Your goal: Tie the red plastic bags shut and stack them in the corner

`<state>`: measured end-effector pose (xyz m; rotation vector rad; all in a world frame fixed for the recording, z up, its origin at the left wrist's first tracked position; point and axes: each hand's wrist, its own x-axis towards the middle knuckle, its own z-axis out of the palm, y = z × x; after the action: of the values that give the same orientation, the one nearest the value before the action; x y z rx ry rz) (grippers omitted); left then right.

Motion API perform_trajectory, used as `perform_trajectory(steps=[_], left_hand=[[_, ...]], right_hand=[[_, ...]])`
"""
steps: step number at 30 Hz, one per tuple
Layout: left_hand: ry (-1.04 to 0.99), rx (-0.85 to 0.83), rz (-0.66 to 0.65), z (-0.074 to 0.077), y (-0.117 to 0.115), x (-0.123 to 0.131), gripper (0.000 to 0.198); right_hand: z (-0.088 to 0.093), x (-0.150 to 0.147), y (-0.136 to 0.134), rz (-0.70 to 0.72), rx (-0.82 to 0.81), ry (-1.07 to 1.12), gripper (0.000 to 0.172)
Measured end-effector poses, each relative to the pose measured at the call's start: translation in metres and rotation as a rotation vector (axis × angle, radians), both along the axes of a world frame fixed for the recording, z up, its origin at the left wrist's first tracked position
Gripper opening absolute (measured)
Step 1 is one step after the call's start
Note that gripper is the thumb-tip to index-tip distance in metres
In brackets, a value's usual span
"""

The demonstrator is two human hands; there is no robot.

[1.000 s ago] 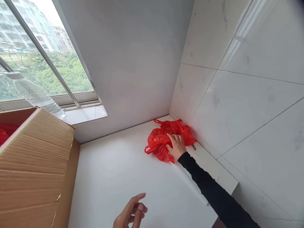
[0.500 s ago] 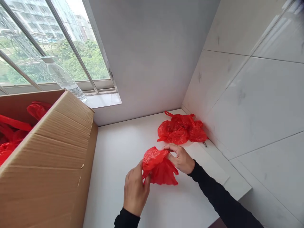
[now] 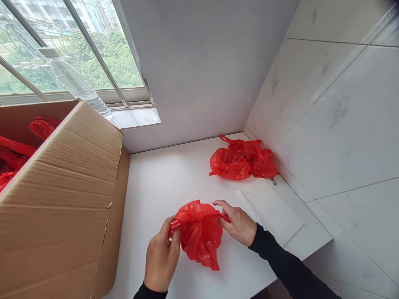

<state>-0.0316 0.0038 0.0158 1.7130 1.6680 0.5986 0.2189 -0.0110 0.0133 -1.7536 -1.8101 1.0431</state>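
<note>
A crumpled red plastic bag (image 3: 201,234) is stretched between my two hands above the white tabletop (image 3: 156,187). My left hand (image 3: 163,251) pinches its left edge between thumb and fingers. On the other side, my right hand (image 3: 237,222) grips the bag's right edge, with the index finger held out straight. Folds cover whatever the bag may contain. Farther back, against the tiled wall, lies a heap of bunched red plastic bags (image 3: 243,160).
At the left stands an open cardboard box (image 3: 71,195) with red plastic bags (image 3: 17,155) inside. A water bottle (image 3: 75,85) is on the windowsill (image 3: 135,117). White paper sheets (image 3: 272,207) lie right of my hands, with a small metal item (image 3: 274,181) near the heap.
Both hands have drawn apart and the bag is spread wider between them, its body hanging lower. My right index finger has straightened. The view has tilted slightly downward.
</note>
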Motion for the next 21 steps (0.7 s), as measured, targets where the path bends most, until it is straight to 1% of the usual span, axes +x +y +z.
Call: perform_trajectory(steps=[2,5,7,8,10,12,13,15,16,18,19,21], left_hand=[[0.132,0.077,-0.014,0.004,-0.002,-0.011,0.027],[0.337,0.181,0.017,0.01,-0.009,-0.03,0.023],[0.381,0.171,0.07,0.012,-0.015,-0.042,0.024],[0.357,0.145,0.104,0.012,-0.017,-0.046,0.026],[0.217,0.061,0.164,0.013,-0.019,-0.051,0.036],[-0.017,-0.013,0.21,0.013,-0.019,-0.05,0.042],[-0.159,-0.037,0.225,0.013,-0.018,-0.048,0.041],[-0.475,-0.07,0.241,0.009,-0.016,-0.04,0.032],[-0.636,-0.086,0.246,0.005,-0.016,-0.036,0.028],[-0.908,-0.135,0.285,-0.007,-0.017,-0.026,0.032],[-0.992,-0.155,0.337,-0.014,-0.019,-0.021,0.035],[-1.048,-0.183,0.472,-0.028,-0.022,-0.011,0.035]], right_hand=[[0.006,0.004,0.004,-0.007,0.02,0.042,0.038],[0.018,0.016,0.01,-0.054,0.127,0.114,0.032],[0.023,0.024,0.013,-0.079,0.173,0.123,0.029],[0.024,0.026,0.014,-0.083,0.175,0.122,0.028],[0.024,0.028,0.016,-0.073,0.158,0.116,0.027],[0.023,0.025,0.019,-0.047,0.183,0.111,0.024],[0.022,0.022,0.02,-0.035,0.212,0.122,0.022],[0.019,0.015,0.022,-0.011,0.238,0.188,0.019],[0.018,0.012,0.022,-0.004,0.221,0.239,0.02],[0.014,0.004,0.024,-0.015,0.158,0.322,0.031],[0.011,0.0,0.025,-0.031,0.141,0.329,0.037],[0.003,-0.012,0.026,-0.053,0.175,0.271,0.047]])
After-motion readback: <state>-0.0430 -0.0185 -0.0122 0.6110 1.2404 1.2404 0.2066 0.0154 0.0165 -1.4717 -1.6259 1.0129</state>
